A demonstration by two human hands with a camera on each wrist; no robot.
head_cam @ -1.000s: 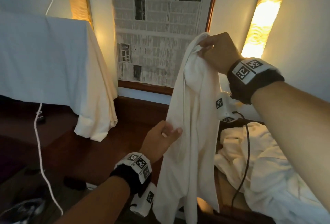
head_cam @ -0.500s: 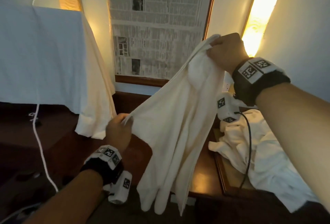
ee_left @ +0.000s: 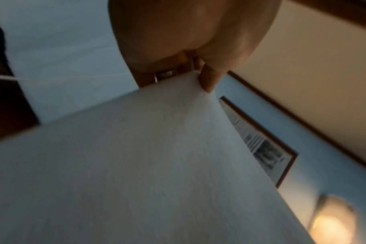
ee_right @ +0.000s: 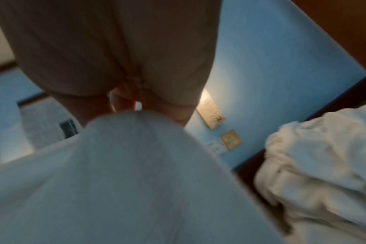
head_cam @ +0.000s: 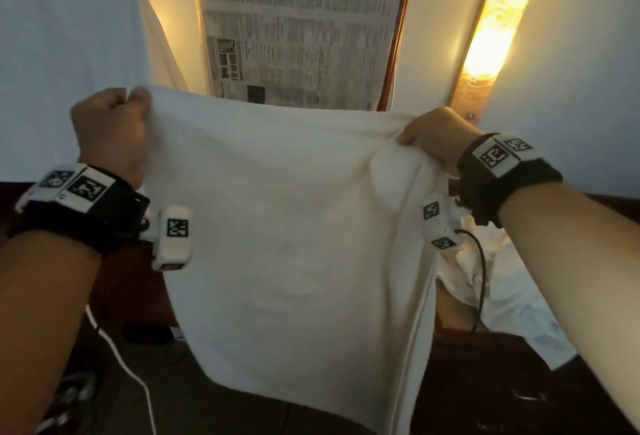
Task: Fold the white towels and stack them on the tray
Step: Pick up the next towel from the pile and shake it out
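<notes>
Up in the air, from the head view, the white towel [head_cam: 294, 226] now hangs wide and flat; a moment ago it drooped in a bunch. The left hand [head_cam: 110, 133] pinches its left top corner, and the right hand [head_cam: 433, 136] pinches the right one. More towels [head_cam: 512, 282] wait, crumpled, at the right. It looks ready to fold.

From the left wrist, the thumb [ee_left: 208, 79] presses the towel's edge.

From the right wrist, the grip is blurry, bunching cloth.

No wording can be read anywhere. The framed newspaper page [head_cam: 298, 29] on the wall carries columns of print too small and blurred to make out, and the wristbands [head_cam: 498, 157] bear only black-and-white square code markers.
</notes>
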